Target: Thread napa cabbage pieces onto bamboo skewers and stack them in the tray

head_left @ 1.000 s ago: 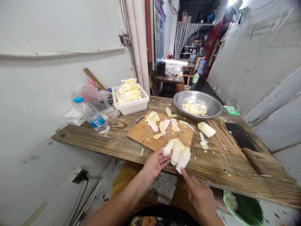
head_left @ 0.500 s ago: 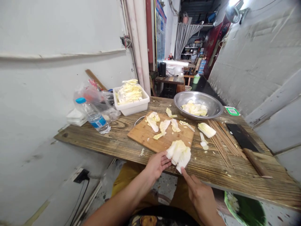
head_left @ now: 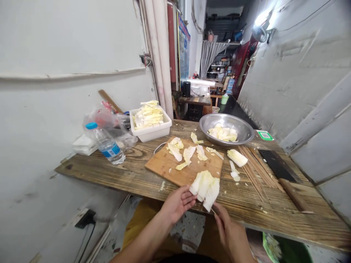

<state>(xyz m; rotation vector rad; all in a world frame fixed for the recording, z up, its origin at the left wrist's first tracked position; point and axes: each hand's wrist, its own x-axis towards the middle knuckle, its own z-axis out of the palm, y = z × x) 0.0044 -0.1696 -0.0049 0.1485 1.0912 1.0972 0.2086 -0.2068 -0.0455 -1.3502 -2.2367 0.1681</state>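
Over the front edge of the cutting board, several pale napa cabbage leaf pieces hang together in a bunch. My left hand grips their left edge between thumb and fingers, its palm turned up. At the lower right of the bunch, my right hand pinches a thin wooden skewer, of which only a short length shows. The skewer's tip meets the leaves' lower end; how far it runs in is hidden. Loose leaf pieces lie on the wooden cutting board beyond my hands.
A white tub of stacked leaves stands back left, near a water bottle. A steel bowl holds cut leaves. Right of the board lie a cabbage heart, bare skewers and a cleaver. A green-lined bin sits below.
The view has tilted up slightly, so everything sits lower. My right fingers have drawn back a little from the leaves, and a short piece of skewer now shows between them.
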